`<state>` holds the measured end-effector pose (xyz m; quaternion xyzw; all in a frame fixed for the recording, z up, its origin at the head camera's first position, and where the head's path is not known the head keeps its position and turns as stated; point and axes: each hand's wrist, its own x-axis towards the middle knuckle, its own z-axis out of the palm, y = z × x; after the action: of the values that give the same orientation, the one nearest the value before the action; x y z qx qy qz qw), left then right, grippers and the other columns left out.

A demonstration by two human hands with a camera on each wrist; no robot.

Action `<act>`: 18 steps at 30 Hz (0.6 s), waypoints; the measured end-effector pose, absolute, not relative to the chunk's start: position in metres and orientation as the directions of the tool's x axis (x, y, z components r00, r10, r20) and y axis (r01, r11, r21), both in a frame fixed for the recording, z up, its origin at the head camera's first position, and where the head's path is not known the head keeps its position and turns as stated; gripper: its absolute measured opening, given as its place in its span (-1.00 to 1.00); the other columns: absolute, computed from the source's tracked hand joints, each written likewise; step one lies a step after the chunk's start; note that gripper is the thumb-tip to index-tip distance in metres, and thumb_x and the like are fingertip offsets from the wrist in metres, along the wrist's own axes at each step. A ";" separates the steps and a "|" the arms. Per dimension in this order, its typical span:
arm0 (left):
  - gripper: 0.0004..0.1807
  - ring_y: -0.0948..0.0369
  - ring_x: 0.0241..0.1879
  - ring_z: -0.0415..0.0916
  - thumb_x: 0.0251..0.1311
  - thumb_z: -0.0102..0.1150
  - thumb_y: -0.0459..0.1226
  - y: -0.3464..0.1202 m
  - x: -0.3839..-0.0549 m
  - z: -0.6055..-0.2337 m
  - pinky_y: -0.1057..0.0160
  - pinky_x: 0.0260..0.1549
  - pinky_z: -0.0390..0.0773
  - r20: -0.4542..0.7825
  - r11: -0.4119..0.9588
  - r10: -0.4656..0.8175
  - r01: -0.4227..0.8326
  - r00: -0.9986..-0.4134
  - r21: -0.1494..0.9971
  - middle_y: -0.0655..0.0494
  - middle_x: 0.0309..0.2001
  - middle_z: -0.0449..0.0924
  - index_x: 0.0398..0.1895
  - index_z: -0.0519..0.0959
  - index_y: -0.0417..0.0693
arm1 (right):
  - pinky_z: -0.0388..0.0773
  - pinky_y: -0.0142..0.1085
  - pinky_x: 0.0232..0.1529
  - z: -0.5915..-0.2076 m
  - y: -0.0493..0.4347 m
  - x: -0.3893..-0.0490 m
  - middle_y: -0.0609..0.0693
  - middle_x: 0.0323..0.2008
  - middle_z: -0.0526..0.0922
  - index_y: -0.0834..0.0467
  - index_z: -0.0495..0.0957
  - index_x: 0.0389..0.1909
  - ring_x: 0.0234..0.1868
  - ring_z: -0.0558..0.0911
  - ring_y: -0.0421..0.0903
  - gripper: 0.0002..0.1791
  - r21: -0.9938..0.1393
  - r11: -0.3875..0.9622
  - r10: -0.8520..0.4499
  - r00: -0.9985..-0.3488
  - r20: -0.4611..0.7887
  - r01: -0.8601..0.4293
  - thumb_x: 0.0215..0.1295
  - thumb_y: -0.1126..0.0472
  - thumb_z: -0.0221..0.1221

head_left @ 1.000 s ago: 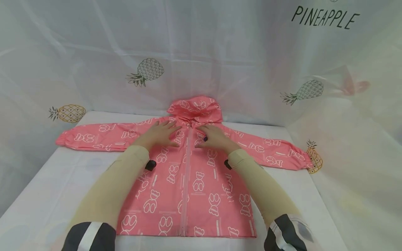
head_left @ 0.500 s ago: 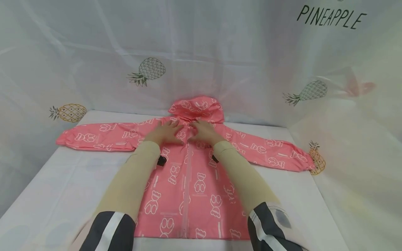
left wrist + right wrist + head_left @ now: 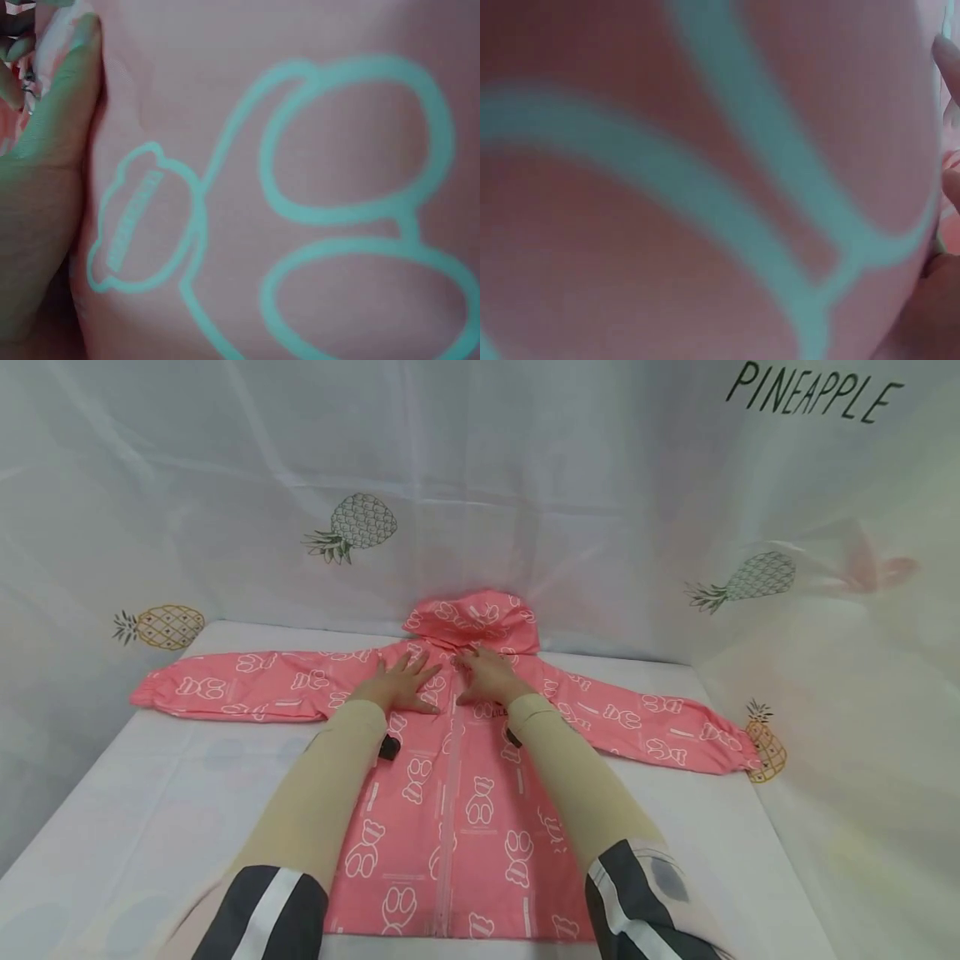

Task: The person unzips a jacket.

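Observation:
A pink hooded zip jacket (image 3: 472, 827) with white bear outlines lies spread front up, its hood at the far end and both sleeves stretched out sideways. My left hand (image 3: 401, 683) rests on the upper chest left of the zip, fingers spread. My right hand (image 3: 487, 677) lies just right of the zip below the hood, its fingers extended toward the collar and its thumb apart. In the left wrist view the left thumb (image 3: 71, 94) lies along the pink cloth. Fingers (image 3: 951, 64) of the right hand show only at the right wrist view's edge.
A white-covered table (image 3: 210, 810) lies under the jacket. Behind it hangs a pale curtain (image 3: 480, 468) printed with pineapples and lettering, which also closes the right side. The right cuff (image 3: 742, 752) reaches the table's right edge.
Over the last second both hands have slid across the jacket's chest toward the zip, the right hand also moving up near the collar. Since half a second ago they have barely moved.

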<state>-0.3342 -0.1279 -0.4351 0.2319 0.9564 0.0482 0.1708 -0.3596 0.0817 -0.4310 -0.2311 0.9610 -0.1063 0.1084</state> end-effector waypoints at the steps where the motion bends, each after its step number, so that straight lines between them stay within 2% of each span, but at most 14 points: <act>1: 0.03 -0.15 0.49 -0.42 0.19 0.05 0.32 -0.128 -0.334 -0.435 -0.41 0.26 -0.35 -0.305 0.889 0.458 0.428 -0.835 0.163 -0.06 0.56 -0.36 0.58 -0.13 0.12 | -0.09 0.16 0.39 -0.432 0.082 -0.360 0.07 0.46 0.20 -0.07 0.29 0.43 0.51 -0.05 0.08 -0.06 -0.264 0.871 -0.464 -0.870 -0.169 -0.413 0.00 -0.09 0.46; 9: 0.07 -0.16 0.49 -0.44 0.16 0.02 0.36 -0.127 -0.336 -0.438 -0.43 0.24 -0.38 -0.324 0.886 0.464 0.439 -0.824 0.153 -0.07 0.56 -0.37 0.58 -0.18 0.16 | -0.07 0.15 0.39 -0.432 0.084 -0.366 0.01 0.43 0.23 -0.09 0.36 0.38 0.50 -0.01 0.05 -0.14 -0.287 0.883 -0.444 -0.860 -0.252 -0.372 0.01 -0.10 0.44; 18: 0.08 -0.09 0.49 -0.53 0.15 0.03 0.37 -0.126 -0.341 -0.442 -0.40 0.24 -0.48 -0.352 0.906 0.422 0.401 -0.835 0.133 0.02 0.56 -0.49 0.58 -0.25 0.24 | -0.01 0.11 0.38 -0.428 0.083 -0.365 0.00 0.26 0.41 -0.06 0.50 0.20 0.41 0.18 0.05 -0.32 -0.323 0.868 -0.462 -0.854 -0.240 -0.378 0.00 -0.06 0.46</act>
<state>-0.3414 -0.1259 -0.4424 0.2149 0.9576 0.0270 0.1901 -0.3651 0.0831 -0.4283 -0.2202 0.9536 -0.1330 0.1567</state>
